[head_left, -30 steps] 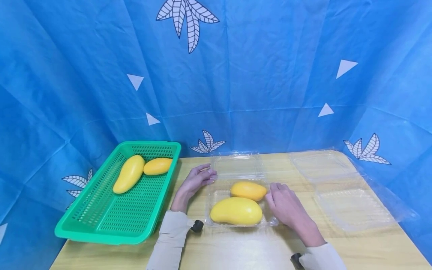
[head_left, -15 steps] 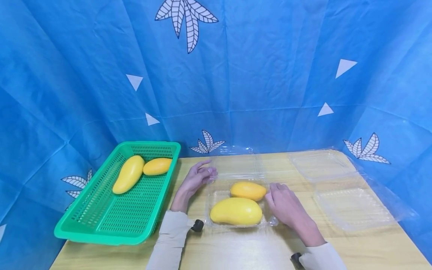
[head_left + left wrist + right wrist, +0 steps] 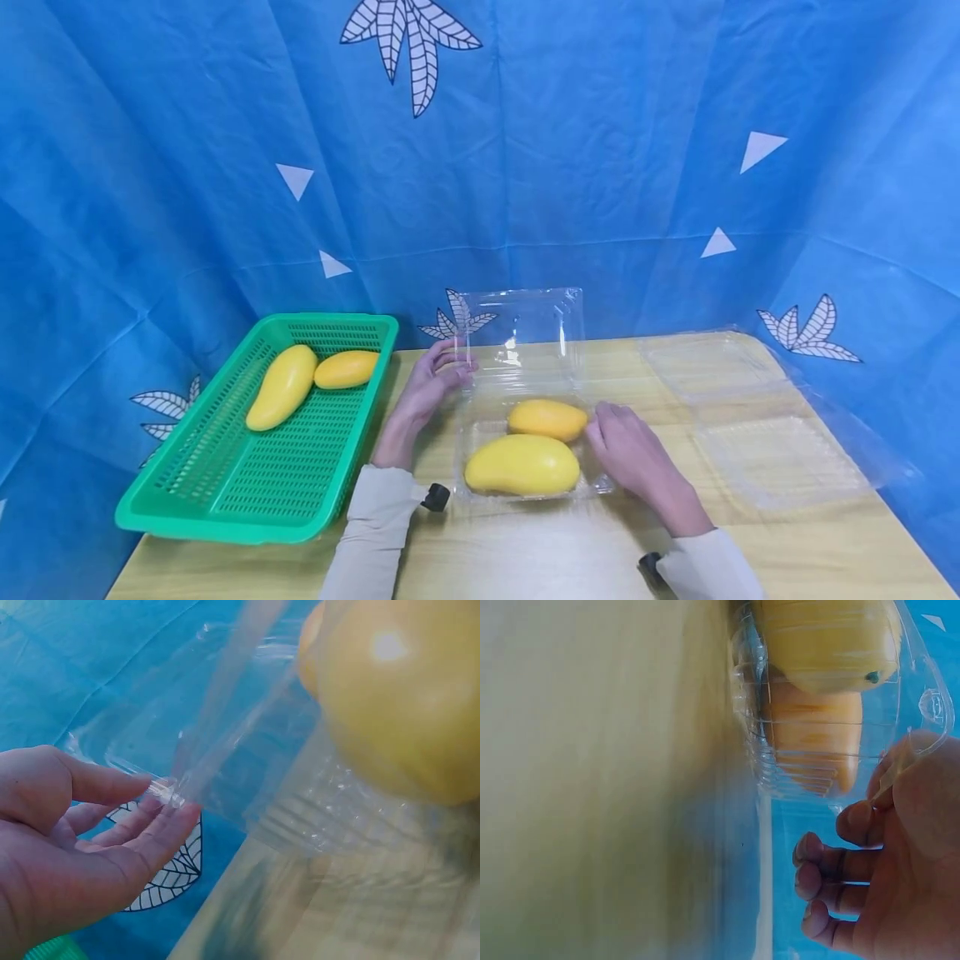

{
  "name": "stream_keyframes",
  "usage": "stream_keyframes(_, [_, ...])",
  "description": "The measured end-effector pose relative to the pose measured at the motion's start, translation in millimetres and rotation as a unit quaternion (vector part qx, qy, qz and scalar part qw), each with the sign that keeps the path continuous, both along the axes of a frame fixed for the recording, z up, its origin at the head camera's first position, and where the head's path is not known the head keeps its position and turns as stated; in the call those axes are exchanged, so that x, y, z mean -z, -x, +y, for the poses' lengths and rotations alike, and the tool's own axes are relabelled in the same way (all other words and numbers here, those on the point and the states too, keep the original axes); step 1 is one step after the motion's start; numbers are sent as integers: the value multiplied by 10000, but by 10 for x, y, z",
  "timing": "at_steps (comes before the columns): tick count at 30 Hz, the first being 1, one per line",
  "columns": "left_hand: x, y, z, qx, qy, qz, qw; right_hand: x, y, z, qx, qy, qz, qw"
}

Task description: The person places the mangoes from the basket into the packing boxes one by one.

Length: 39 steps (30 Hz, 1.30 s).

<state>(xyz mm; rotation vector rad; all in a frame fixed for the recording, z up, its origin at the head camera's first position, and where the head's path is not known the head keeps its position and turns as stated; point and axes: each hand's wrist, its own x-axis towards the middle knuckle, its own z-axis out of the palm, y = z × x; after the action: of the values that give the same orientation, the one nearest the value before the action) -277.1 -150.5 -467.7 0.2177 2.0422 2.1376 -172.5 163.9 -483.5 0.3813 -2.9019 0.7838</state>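
Note:
A clear plastic clamshell container point(image 3: 480, 433) stands on the table with two mangoes in its base. The larger yellow mango point(image 3: 522, 465) lies at the front and the smaller orange-yellow mango point(image 3: 548, 419) behind it. The lid point(image 3: 521, 333) is tilted up at the back, hinged to the base. My left hand point(image 3: 429, 383) pinches the lid's left edge between thumb and fingers, as the left wrist view shows. At the base's right side, my right hand point(image 3: 630, 446) pinches the rim between thumb and index finger; its other fingers are bent in the right wrist view.
A green plastic basket point(image 3: 360, 425) on the left holds a yellow mango point(image 3: 282, 387) and a smaller orange one point(image 3: 347, 369). Another opened clear clamshell point(image 3: 783, 462) lies at the right. A blue patterned cloth point(image 3: 600, 167) hangs behind the table point(image 3: 540, 550).
The lid has swung upward from lying nearly flat at the back, with my left hand rising along with it. My right hand stays at the base's rim.

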Motion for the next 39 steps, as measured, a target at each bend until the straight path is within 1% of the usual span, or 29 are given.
stream_keyframes(3, [-35,-8,-15,-59,84,135,9999,4,47,-13,-2,-20,-35,10000])
stream_keyframes(8, [-137,-49,-12,-155,126,358,9992,15,125,-23,57,-34,-86,9999])
stream_keyframes(14, [-228,-85,9,-194,230,692,9971,13,242,-49,51,1,-158,9999])
stream_keyframes(17, [-255,-97,11,-281,387,731,9962,10,300,-57,44,-10,-166,9999])
stream_keyframes(21, [-279,-115,-8,-479,710,675,9940,10,382,-62,3,3,-105,9999])
stream_keyframes(24, [-291,-124,-32,-485,896,724,9922,14,463,-62,-46,37,-39,10000])
stream_keyframes(26, [-296,-123,-45,-367,964,792,9915,16,519,-56,-43,75,-59,9999])
stream_keyframes(30, [-310,-133,-71,38,991,848,9915,39,607,-34,-66,99,-147,9998])
stream_keyframes(32, [-310,-140,-96,261,1096,889,9896,48,632,-20,-90,130,-213,9996])
stream_keyframes(34, [-307,-149,-128,526,1231,974,9862,63,647,-5,-132,217,-298,9992])
stream_keyframes(36, [-298,-153,-167,807,1397,1138,9803,72,663,4,-175,361,-379,9985])
stream_keyframes(39, [-292,-161,-211,1188,1519,1316,9724,101,690,15,-226,711,-481,9960])
